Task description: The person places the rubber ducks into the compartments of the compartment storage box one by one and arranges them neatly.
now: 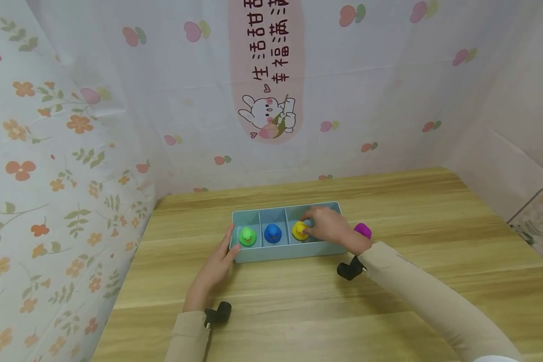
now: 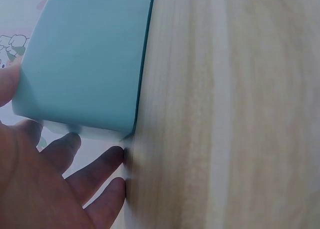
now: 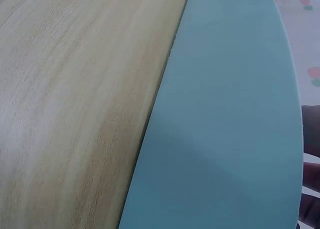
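Note:
A light blue storage box [image 1: 271, 253] with dividers stands on the table. My left hand [image 1: 218, 261] holds its left end, thumb at the front corner by the rim and fingers along the end wall. In the left wrist view, the fingers [image 2: 95, 171] spread against that wall. My right hand [image 1: 330, 224] reaches over the front rim and pinches a yellow rubber duck [image 1: 299, 231] in the third compartment from the left. A green duck [image 1: 247, 236] sits in the leftmost compartment, a blue duck [image 1: 273, 233] in the one beside it. The right hand covers much of the box's right end.
A purple object [image 1: 363, 230], partly hidden behind the right wrist, lies on the wooden table [image 1: 280, 311] just right of the box. Printed cloth [image 1: 181, 90] hangs behind the table and along its left and right sides.

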Demonstrator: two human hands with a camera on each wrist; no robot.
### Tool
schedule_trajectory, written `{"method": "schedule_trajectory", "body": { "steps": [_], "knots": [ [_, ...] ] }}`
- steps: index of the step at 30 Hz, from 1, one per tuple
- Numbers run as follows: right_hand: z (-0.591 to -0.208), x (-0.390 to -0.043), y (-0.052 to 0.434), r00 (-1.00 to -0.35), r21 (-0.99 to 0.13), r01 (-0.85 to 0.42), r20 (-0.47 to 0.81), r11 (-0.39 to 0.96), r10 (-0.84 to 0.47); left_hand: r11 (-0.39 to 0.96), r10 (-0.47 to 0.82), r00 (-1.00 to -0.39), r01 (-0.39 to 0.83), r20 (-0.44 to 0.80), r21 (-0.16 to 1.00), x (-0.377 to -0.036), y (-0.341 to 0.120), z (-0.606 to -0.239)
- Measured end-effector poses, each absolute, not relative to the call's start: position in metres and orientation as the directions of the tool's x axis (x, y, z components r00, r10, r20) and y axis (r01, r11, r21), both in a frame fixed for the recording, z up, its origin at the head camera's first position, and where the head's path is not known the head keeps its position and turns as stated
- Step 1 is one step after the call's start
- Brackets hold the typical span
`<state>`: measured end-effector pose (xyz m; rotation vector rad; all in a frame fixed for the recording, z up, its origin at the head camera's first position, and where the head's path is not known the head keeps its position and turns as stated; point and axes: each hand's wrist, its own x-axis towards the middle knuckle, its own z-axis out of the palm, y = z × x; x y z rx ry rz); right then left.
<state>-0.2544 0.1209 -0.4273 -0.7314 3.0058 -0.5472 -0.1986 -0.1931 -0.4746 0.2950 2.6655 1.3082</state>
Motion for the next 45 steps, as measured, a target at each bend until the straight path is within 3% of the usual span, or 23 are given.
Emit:
{"method": "schedule_trajectory", "body": {
  "steps": [6, 15, 45],
  "knots": [
    [-0.423, -0.250, 0.122, -0.889, -0.365, -0.453, 0.113, 0.813, -0.445, 0.610, 0.230, -0.971, 0.094, -0.062, 0.787, -0.198, -0.194, -0.477],
    [-0.418, -0.247, 0.130, -0.873, -0.387, -0.485, 0.266, 0.784, -0.409, 0.610, 0.225, -0.973, 0.093, -0.060, 0.787, -0.198, -0.195, -0.477],
    [-0.422, -0.249, 0.182, -0.919, -0.427, -0.388, 0.242, 0.817, -0.310, 0.601, 0.250, -0.967, 0.116, -0.049, 0.791, -0.199, -0.197, -0.476]
  ]
}}
